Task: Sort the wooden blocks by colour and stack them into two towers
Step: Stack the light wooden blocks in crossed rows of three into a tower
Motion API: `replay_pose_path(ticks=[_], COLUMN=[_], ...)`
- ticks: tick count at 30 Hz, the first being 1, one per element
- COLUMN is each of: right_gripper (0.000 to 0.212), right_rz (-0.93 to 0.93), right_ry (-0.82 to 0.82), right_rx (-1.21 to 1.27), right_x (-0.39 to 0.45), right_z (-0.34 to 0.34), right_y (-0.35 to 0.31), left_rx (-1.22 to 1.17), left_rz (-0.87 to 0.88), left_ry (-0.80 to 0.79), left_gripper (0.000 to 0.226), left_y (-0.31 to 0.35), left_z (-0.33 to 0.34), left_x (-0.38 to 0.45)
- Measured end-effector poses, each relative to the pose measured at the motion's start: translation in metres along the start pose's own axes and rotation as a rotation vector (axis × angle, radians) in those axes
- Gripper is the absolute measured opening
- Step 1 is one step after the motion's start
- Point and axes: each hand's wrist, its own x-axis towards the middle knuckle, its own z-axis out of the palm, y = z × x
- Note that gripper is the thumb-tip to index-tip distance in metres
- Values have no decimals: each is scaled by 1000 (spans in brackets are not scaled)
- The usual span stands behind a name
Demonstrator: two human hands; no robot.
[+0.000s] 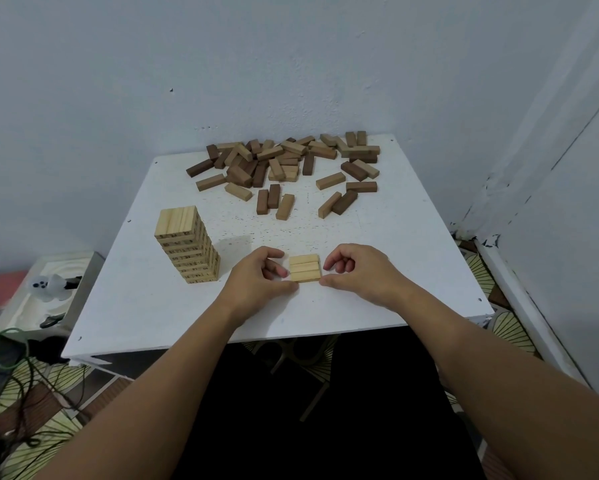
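Both forearms reach up from the bottom; left hand point(256, 275) and right hand point(357, 271), fingers loosely curled, thumb tips bracketing three pale blocks point(304, 268) at frame centre, gripping nothing.

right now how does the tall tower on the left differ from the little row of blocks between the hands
The tall tower has many layers; the row of three blocks is one layer, flat on the table. The tower stands untouched; the left hand and right hand flank the row. Both are pale wood.
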Motion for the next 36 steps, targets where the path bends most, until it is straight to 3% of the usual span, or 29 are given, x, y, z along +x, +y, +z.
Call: replay_pose_path(ticks=[8,13,16,26,36], right_gripper=[33,69,86,54,42], right_rz=[15,62,70,66,-16], right_ry=[-6,-64,-101,-126,-88], right_rx=[14,-63,-133,-179,-213], right_x=[0,2,4,7,5], right_z=[-1,-5,-5,-6,-3], right_y=[-3,-11,-16,-19,-20], left_rx=[137,273,312,312,301], left_rz=[-75,-114,-118,-101,-37], left_ry=[-123,-255,-282,-253,-217], left_gripper=[79,95,89,59,45], left_y=[18,32,35,31,35], left_z=[-10,-20,-22,-20,-20], left_x=[7,20,24,25,20])
